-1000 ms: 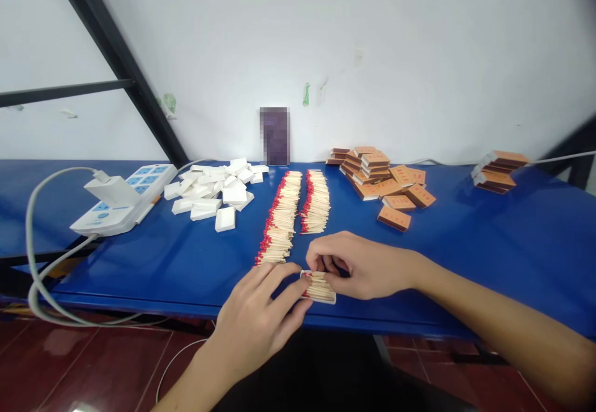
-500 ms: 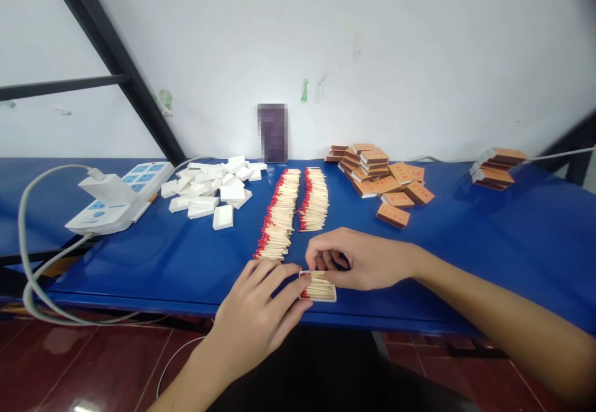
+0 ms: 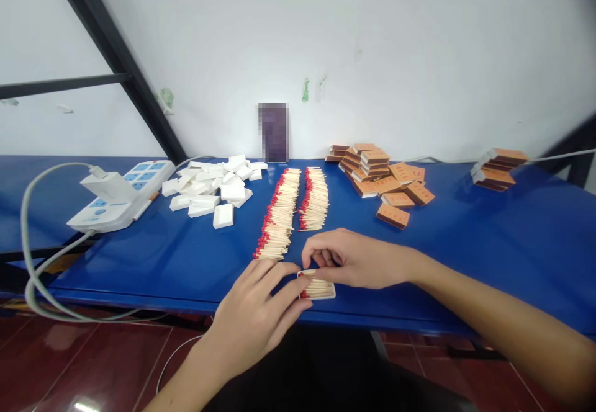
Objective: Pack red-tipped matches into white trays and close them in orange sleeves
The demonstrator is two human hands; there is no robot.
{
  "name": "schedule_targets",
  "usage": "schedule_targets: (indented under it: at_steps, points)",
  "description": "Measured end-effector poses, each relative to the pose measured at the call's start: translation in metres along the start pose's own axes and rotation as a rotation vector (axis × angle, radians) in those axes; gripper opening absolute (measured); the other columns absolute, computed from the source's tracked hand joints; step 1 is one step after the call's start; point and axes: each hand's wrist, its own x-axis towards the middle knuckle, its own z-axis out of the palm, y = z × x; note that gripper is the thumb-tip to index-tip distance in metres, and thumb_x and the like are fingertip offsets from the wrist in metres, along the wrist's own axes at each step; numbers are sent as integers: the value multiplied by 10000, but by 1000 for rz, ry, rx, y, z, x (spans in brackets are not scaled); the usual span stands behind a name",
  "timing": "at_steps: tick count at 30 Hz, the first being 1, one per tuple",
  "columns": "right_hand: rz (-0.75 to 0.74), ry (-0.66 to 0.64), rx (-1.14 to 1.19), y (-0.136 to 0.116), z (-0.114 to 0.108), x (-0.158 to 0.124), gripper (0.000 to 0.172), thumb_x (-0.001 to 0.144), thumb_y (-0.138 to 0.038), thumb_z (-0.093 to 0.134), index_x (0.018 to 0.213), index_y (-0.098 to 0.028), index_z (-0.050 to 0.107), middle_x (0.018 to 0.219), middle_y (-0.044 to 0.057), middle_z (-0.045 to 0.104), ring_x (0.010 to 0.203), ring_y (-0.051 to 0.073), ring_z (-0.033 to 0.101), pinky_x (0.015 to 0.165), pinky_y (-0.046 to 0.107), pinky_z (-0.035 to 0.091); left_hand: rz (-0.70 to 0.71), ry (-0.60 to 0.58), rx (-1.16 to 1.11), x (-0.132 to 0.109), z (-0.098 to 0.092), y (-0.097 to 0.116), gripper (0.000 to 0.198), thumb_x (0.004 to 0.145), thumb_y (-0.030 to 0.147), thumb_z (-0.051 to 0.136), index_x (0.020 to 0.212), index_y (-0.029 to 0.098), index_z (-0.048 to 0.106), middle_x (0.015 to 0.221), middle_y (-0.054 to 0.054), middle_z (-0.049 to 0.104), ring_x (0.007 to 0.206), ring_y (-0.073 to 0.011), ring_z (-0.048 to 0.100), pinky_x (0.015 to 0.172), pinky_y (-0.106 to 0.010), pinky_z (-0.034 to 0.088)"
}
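A small white matchbox tray filled with red-tipped matches lies near the front edge of the blue table. My left hand rests at the tray's left end, its fingertips pressed against it. My right hand is curled over the tray's far side, fingers pinched together on the matches inside. Just beyond the hands lie two long rows of loose matches, red heads pointing left.
A heap of empty white trays lies at the back left, next to a white power strip with a grey cable. Orange matchbox sleeves are piled at the back right, with a smaller stack farther right. A black steel frame stands on the left.
Both hands and the tray stay in nearly the same spot; the right fingers have shifted slightly over the matches.
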Motion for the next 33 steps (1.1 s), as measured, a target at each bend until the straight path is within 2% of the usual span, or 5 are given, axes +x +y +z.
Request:
schedule_targets:
  at_steps: [11,16,20,24,33]
  points:
    - [5,-5,-9,-1,2,1,213,839,-60,582,1017,-171,624,718,-57,526,624,83,476,574,197,402,-8,97,-33,-2,-1,-3,276,955,247,632,1213,150,606,1128,-98,681,1013,-231,607,898,-384,486]
    - [19,12,-56,-2,3,-1,165,915,-239,616,1067,-181,640,743,-39,544,640,101,498,590,221,416,-138,198,-26,-13,-18,-18,185,930,113,600,1092,174,664,1054,-81,651,953,-194,586,841,-347,474]
    - [-19,-6,-110,-5,3,-1,429,836,-415,746,1199,-213,640,957,14,627,770,143,560,719,273,460,-193,203,53,-19,-19,-26,125,929,118,596,997,176,684,946,-63,606,838,-173,542,754,-325,462]
    - [-39,-22,-122,-4,2,-1,594,766,-437,810,1289,-244,606,1107,36,638,912,186,581,817,308,462,-176,171,110,-18,-12,-24,136,934,152,589,1027,169,687,957,-78,601,835,-193,532,752,-345,470]
    - [-46,-33,-141,-2,3,-2,585,789,-466,793,1298,-249,603,1099,34,642,947,201,596,833,323,461,-174,115,94,-17,-13,-24,208,943,147,576,1121,156,683,1021,-93,606,915,-218,529,811,-367,469]
